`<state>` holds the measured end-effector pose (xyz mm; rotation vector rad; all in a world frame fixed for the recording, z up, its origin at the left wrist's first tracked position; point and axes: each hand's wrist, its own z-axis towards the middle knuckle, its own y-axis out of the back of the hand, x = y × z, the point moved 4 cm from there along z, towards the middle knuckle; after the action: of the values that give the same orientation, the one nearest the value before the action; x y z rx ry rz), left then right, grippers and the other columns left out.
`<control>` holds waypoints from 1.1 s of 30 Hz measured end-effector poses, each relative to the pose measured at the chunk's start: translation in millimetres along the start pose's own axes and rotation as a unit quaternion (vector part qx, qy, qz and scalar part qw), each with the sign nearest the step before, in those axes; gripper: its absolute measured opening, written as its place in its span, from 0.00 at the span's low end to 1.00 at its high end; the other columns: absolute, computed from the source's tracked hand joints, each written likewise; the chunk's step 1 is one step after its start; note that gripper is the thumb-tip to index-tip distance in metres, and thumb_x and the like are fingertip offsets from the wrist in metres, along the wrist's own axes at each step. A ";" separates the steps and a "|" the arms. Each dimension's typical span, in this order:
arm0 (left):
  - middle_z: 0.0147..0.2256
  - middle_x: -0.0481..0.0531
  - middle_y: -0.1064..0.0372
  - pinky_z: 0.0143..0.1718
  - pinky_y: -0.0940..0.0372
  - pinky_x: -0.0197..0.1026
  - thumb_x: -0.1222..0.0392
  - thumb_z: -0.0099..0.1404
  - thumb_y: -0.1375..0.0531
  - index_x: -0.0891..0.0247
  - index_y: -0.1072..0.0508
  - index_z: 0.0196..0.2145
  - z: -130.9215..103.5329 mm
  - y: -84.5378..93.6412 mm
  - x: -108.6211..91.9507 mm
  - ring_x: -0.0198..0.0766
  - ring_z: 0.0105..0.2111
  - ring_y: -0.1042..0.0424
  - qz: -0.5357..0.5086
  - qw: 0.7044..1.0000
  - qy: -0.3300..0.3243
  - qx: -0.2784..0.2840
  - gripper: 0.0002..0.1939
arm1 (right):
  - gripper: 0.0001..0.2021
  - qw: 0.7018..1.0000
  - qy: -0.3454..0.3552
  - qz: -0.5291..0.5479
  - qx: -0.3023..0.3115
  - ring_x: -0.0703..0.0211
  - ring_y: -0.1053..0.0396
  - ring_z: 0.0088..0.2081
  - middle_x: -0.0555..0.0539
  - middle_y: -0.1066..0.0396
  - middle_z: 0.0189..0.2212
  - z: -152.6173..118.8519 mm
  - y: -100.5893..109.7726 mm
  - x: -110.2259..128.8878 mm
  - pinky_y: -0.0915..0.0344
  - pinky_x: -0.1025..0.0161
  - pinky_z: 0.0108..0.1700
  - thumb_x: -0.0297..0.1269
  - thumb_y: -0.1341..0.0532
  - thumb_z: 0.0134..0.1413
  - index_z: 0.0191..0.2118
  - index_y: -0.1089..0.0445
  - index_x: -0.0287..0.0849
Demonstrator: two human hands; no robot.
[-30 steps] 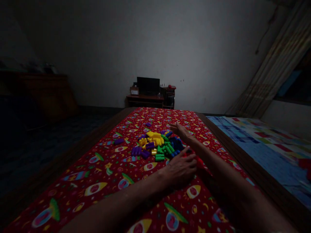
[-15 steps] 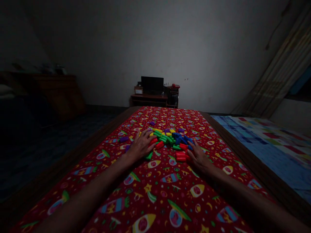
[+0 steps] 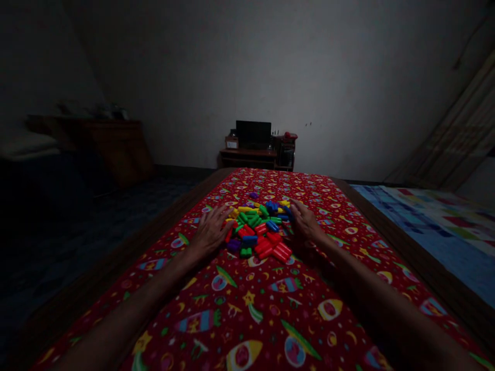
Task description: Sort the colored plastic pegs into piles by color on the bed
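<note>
A heap of colourful plastic toy blocks lies on a red patterned cloth [image 3: 240, 299]. Red blocks [image 3: 273, 246] are at its near side, green blocks [image 3: 252, 219] in the middle, blue blocks [image 3: 271, 207] toward the back right. A purple block [image 3: 233, 245] and yellow blocks [image 3: 247, 209] show at the left and back. My left hand [image 3: 212, 230] rests open along the heap's left edge, fingers stretched toward the blocks. On the opposite edge my right hand [image 3: 305, 221] is open, beside the blue blocks. Neither hand visibly grips a block.
One purple block [image 3: 253, 195] lies apart behind the heap. Beyond the cloth's far end stands a desk with a dark monitor [image 3: 253, 134]. A wooden cabinet [image 3: 119, 152] is at the left, and a blue patchwork sheet [image 3: 410, 232] lies to the right.
The spread blocks are now gathered into a tighter heap, with red ones bunched at the near side. My left hand is at its left edge; my right hand has moved farther forward. The view has shifted slightly.
</note>
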<state>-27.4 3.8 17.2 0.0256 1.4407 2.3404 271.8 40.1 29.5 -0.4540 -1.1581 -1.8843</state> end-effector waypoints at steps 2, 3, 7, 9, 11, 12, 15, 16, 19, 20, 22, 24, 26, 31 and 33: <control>0.64 0.56 0.49 0.60 0.55 0.65 0.47 0.70 0.57 0.54 0.42 0.62 -0.7 -3.0 13.0 0.55 0.64 0.52 0.003 0.998 0.065 0.016 0.26 | 0.25 0.996 -0.055 -0.067 -0.022 0.47 0.34 0.52 0.36 0.31 0.50 2.1 25.3 -35.4 0.41 0.48 0.55 0.49 0.53 0.60 0.54 0.34 0.39; 0.65 0.57 0.50 0.59 0.55 0.67 0.47 0.70 0.57 0.54 0.43 0.62 0.3 -6.5 19.1 0.57 0.64 0.53 0.000 0.995 0.102 0.025 0.27 | 0.25 0.992 -0.083 -0.091 -0.032 0.46 0.34 0.52 0.35 0.31 0.50 1.9 34.4 -51.4 0.41 0.48 0.55 0.48 0.53 0.60 0.53 0.33 0.37; 0.63 0.60 0.47 0.61 0.55 0.62 0.50 0.70 0.59 0.61 0.46 0.63 12.2 -24.3 28.3 0.52 0.64 0.51 -0.034 0.987 0.149 0.043 0.28 | 0.24 0.986 -0.098 -0.129 -0.036 0.46 0.34 0.51 0.34 0.30 0.48 5.5 33.3 -75.8 0.41 0.47 0.54 0.47 0.55 0.60 0.50 0.32 0.37; 0.62 0.60 0.44 0.62 0.54 0.56 0.52 0.70 0.60 0.65 0.45 0.63 19.6 -30.0 26.3 0.47 0.64 0.49 -0.059 0.989 0.135 0.031 0.28 | 0.23 0.992 -0.072 -0.107 -0.009 0.48 0.33 0.49 0.36 0.30 0.46 13.3 11.9 -64.4 0.40 0.50 0.53 0.46 0.56 0.61 0.47 0.32 0.38; 0.61 0.61 0.43 0.62 0.53 0.54 0.52 0.69 0.59 0.67 0.44 0.62 24.4 -32.4 25.3 0.47 0.63 0.48 -0.088 0.987 0.134 0.006 0.28 | 0.22 0.996 -0.051 -0.067 0.029 0.51 0.32 0.46 0.39 0.29 0.43 22.8 -16.3 -44.7 0.38 0.53 0.51 0.46 0.58 0.62 0.45 0.32 0.39; 0.61 0.61 0.43 0.62 0.52 0.54 0.51 0.69 0.59 0.67 0.43 0.61 25.8 -32.7 25.5 0.47 0.62 0.47 -0.105 0.985 0.136 -0.008 0.28 | 0.22 0.997 -0.045 -0.047 0.045 0.52 0.32 0.45 0.40 0.28 0.42 27.0 -30.7 -33.8 0.38 0.53 0.50 0.47 0.58 0.62 0.44 0.32 0.40; 0.61 0.63 0.43 0.61 0.50 0.54 0.47 0.68 0.57 0.66 0.42 0.60 27.1 -32.0 28.7 0.48 0.61 0.44 -0.169 0.973 0.147 -0.048 0.29 | 0.24 0.997 -0.041 0.002 0.072 0.53 0.32 0.43 0.41 0.28 0.39 34.1 -69.0 -1.9 0.38 0.55 0.49 0.51 0.57 0.62 0.42 0.31 0.41; 0.61 0.63 0.43 0.61 0.50 0.55 0.46 0.68 0.56 0.66 0.43 0.61 27.1 -31.6 30.4 0.49 0.62 0.45 -0.193 0.967 0.155 -0.058 0.30 | 0.25 0.996 -0.036 0.025 0.078 0.53 0.32 0.43 0.42 0.28 0.39 34.6 -79.4 8.5 0.38 0.55 0.49 0.53 0.58 0.62 0.42 0.30 0.41; 0.62 0.60 0.45 0.61 0.49 0.53 0.43 0.66 0.54 0.61 0.45 0.62 27.6 -29.2 33.8 0.48 0.63 0.47 -0.259 0.946 0.182 -0.075 0.31 | 0.28 0.985 -0.014 0.119 0.122 0.54 0.33 0.47 0.46 0.27 0.41 33.3 -104.5 39.4 0.39 0.56 0.53 0.56 0.59 0.62 0.44 0.30 0.44; 0.62 0.59 0.45 0.61 0.49 0.53 0.43 0.66 0.53 0.60 0.45 0.62 27.6 -27.8 34.1 0.48 0.63 0.47 -0.276 0.939 0.191 -0.079 0.31 | 0.28 0.978 -0.009 0.154 0.142 0.54 0.34 0.49 0.47 0.27 0.42 32.9 -110.4 48.7 0.39 0.56 0.54 0.57 0.59 0.62 0.46 0.30 0.44; 0.62 0.59 0.44 0.60 0.47 0.53 0.42 0.65 0.51 0.59 0.44 0.61 26.4 -24.4 34.5 0.49 0.62 0.46 -0.308 0.923 0.214 -0.086 0.31 | 0.30 0.960 -0.010 0.218 0.175 0.55 0.34 0.50 0.47 0.27 0.45 33.6 -116.2 62.6 0.38 0.55 0.54 0.59 0.60 0.61 0.49 0.31 0.44; 0.61 0.60 0.42 0.59 0.44 0.53 0.41 0.65 0.51 0.59 0.45 0.62 23.8 -21.5 34.3 0.50 0.60 0.41 -0.348 0.905 0.227 -0.088 0.32 | 0.34 0.944 -0.014 0.270 0.187 0.54 0.33 0.50 0.45 0.28 0.46 36.0 -111.9 67.4 0.37 0.55 0.54 0.62 0.60 0.59 0.52 0.32 0.42; 0.59 0.60 0.40 0.57 0.41 0.52 0.39 0.65 0.51 0.58 0.47 0.62 21.8 -19.5 33.6 0.48 0.57 0.37 -0.386 0.891 0.225 -0.085 0.33 | 0.36 0.942 -0.022 0.284 0.175 0.53 0.31 0.48 0.42 0.27 0.45 38.0 -96.0 60.1 0.36 0.54 0.52 0.64 0.58 0.56 0.51 0.31 0.39; 0.58 0.63 0.39 0.55 0.39 0.52 0.42 0.61 0.43 0.60 0.47 0.63 33.6 -21.5 30.1 0.50 0.56 0.37 -0.382 0.889 0.240 -0.073 0.37 | 0.35 0.970 -0.086 0.206 0.099 0.52 0.28 0.38 0.38 0.25 0.36 24.1 -26.2 -1.4 0.32 0.55 0.43 0.66 0.51 0.50 0.41 0.27 0.35; 0.57 0.63 0.37 0.55 0.40 0.53 0.46 0.59 0.39 0.61 0.47 0.63 46.7 -24.5 23.0 0.52 0.57 0.37 -0.363 0.900 0.234 -0.052 0.39 | 0.33 0.984 -0.101 0.134 0.056 0.53 0.28 0.32 0.40 0.26 0.30 11.0 0.9 -27.1 0.32 0.59 0.35 0.65 0.50 0.50 0.35 0.27 0.36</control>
<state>-30.8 61.2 13.8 -0.9916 1.2081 1.8301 286.6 62.2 17.3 -0.7132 -1.2588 -1.5596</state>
